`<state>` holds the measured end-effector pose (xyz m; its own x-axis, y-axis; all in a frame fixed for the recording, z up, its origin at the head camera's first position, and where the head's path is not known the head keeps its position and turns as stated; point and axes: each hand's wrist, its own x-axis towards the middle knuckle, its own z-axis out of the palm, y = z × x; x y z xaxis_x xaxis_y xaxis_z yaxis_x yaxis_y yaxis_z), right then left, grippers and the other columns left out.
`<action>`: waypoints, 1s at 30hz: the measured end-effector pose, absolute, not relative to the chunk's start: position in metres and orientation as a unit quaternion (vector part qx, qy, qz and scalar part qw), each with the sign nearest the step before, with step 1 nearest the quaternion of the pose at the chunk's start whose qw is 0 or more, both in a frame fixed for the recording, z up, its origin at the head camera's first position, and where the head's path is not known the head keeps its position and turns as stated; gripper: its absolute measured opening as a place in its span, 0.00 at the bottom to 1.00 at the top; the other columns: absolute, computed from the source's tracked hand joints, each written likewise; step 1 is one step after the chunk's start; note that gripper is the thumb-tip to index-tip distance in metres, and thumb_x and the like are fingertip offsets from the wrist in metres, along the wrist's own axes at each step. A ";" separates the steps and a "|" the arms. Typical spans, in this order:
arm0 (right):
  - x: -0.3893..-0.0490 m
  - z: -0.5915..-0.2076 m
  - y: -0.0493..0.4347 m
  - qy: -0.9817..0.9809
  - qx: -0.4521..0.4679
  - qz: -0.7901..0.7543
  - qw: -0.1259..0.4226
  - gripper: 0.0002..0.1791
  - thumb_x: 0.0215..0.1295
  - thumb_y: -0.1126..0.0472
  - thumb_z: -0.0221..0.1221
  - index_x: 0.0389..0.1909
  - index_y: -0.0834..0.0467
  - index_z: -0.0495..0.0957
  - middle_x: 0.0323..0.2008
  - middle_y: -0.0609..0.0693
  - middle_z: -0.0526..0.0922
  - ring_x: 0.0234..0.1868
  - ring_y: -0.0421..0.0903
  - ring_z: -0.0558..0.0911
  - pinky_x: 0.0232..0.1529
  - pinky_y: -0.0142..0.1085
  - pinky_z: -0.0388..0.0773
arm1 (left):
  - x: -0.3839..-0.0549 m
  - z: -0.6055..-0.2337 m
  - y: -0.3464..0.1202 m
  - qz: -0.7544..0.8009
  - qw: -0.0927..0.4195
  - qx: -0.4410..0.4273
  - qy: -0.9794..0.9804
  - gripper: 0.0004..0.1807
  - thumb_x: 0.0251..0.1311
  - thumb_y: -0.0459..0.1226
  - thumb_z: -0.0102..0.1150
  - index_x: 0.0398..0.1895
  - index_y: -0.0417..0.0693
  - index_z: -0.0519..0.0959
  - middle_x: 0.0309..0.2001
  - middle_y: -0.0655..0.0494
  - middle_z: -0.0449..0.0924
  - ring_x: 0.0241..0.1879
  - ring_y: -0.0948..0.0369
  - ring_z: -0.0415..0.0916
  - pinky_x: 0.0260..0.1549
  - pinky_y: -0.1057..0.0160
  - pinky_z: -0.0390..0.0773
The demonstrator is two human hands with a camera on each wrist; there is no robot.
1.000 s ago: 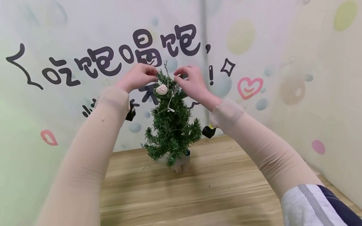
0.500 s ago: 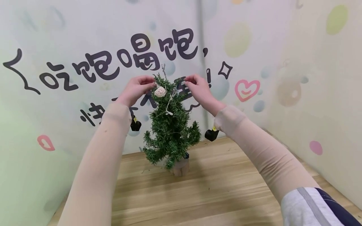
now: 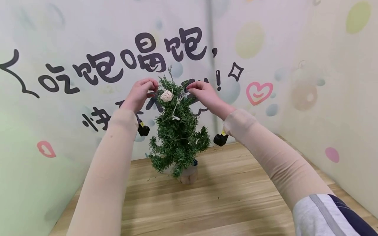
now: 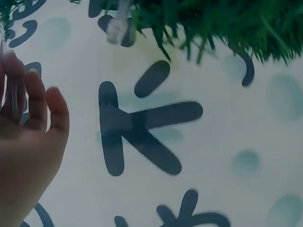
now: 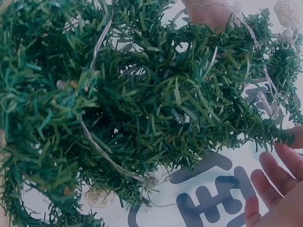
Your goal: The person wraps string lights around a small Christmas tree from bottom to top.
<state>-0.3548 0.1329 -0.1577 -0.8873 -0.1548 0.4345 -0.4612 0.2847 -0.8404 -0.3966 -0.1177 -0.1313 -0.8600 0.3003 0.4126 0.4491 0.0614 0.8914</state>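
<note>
A small green artificial Christmas tree (image 3: 177, 137) stands upright, with a clear-wired string light (image 5: 99, 149) wound through its branches. Near its top hangs a pale woven ball (image 3: 166, 96). My left hand (image 3: 141, 93) is just left of the treetop; in the left wrist view its fingertips pinch a thin clear piece of the string light's wire (image 4: 14, 99). To the right of the top, my right hand (image 3: 205, 93) has thumb and fingers around a branch tip (image 5: 284, 137), pinching it. Another pale ball (image 5: 99, 196) shows low in the right wrist view, partly behind needles.
The tree's round base (image 3: 189, 178) rests on a wood-grain table (image 3: 230, 196). Close behind is a pale wall (image 3: 97, 26) with dark lettering and coloured dots. A second wall (image 3: 330, 82) rises at the right. Black wrist-worn pieces hang below both wrists.
My left hand has drawn slightly left and down from the treetop. The right hand moved out to the right, then back in to the branch tip. The head view shifted a little.
</note>
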 end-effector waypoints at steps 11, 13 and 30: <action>-0.352 -0.159 0.138 -0.787 0.198 0.567 0.144 0.19 0.73 0.56 0.51 0.56 0.64 0.75 0.55 0.56 0.76 0.57 0.51 0.73 0.60 0.41 0.66 | -0.395 -0.146 -0.099 -0.598 -0.016 -0.162 -0.785 0.40 0.68 0.64 0.32 0.66 0.41 0.58 0.30 0.56 0.56 0.29 0.60 0.58 0.59 0.53 0.64; -0.351 -0.160 0.137 -0.792 0.204 0.557 0.141 0.19 0.73 0.55 0.51 0.56 0.65 0.75 0.55 0.57 0.76 0.56 0.50 0.73 0.59 0.41 0.66 | -0.394 -0.152 -0.101 -0.617 -0.031 -0.138 -0.775 0.43 0.68 0.65 0.29 0.72 0.43 0.50 0.31 0.51 0.59 0.30 0.59 0.60 0.60 0.53 0.65; -0.356 -0.171 0.153 -0.800 0.183 0.558 0.126 0.23 0.75 0.50 0.48 0.58 0.63 0.73 0.56 0.60 0.74 0.57 0.57 0.72 0.47 0.41 0.68 | -0.390 -0.143 -0.112 -0.636 -0.059 -0.184 -0.747 0.34 0.70 0.63 0.16 0.39 0.45 0.65 0.24 0.54 0.63 0.29 0.57 0.64 0.55 0.54 0.62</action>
